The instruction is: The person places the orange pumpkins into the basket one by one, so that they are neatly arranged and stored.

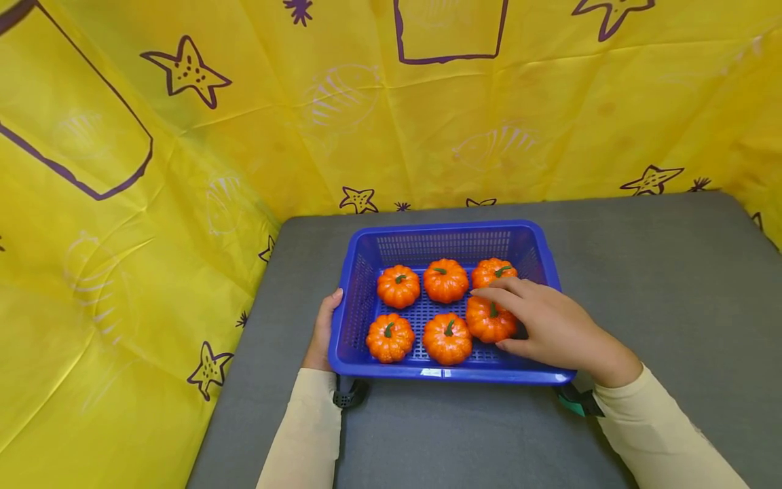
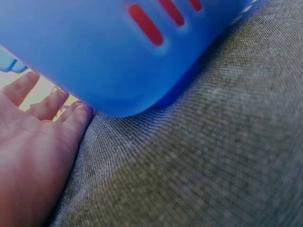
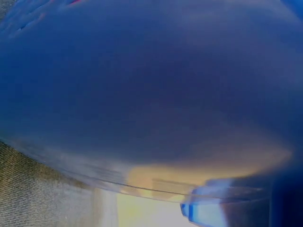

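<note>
A blue plastic basket (image 1: 451,373) holds several small orange pumpkins with green stems, set in two rows. My right hand (image 1: 550,326) reaches over the basket's right side and grips the front-right pumpkin (image 1: 491,320), fingers over its top and thumb at its near side. Just behind it, another pumpkin (image 1: 493,270) is partly covered by the fingers. At the basket's left wall is my left hand (image 1: 322,336), a fingertip near the rim. In the left wrist view its fingers (image 2: 47,104) extend alongside the blue wall. Only the blurred basket wall (image 3: 151,90) fills most of the right wrist view.
The basket stands on a grey cloth-covered table (image 1: 641,285). A yellow curtain (image 1: 415,136) printed with starfish and fish hangs behind and to the left. Other pumpkins sit inside, including a front-left one (image 1: 389,338) and a back-middle one (image 1: 446,281).
</note>
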Action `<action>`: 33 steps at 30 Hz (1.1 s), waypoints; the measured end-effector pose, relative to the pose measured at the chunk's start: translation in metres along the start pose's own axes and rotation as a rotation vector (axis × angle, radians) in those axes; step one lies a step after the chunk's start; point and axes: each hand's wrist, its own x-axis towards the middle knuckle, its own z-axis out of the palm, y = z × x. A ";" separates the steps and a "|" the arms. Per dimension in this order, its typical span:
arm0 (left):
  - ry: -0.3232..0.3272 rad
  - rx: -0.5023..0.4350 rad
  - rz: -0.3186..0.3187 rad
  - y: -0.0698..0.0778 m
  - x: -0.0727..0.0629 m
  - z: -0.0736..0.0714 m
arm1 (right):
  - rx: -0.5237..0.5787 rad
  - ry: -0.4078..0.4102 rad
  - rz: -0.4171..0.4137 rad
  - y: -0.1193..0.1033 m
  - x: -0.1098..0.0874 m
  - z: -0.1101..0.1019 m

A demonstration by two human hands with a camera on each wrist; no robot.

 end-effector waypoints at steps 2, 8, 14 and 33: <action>0.002 0.002 0.001 -0.001 0.000 -0.001 | -0.028 -0.022 -0.004 -0.001 0.000 0.000; -0.007 0.003 0.011 -0.001 0.001 -0.001 | -0.083 -0.058 -0.017 -0.002 0.001 0.001; -0.012 -0.020 0.022 0.000 0.002 -0.001 | -0.106 -0.089 -0.012 -0.002 0.001 0.001; -0.001 -0.013 0.000 0.000 0.001 0.002 | -0.150 -0.157 0.024 -0.005 0.001 -0.001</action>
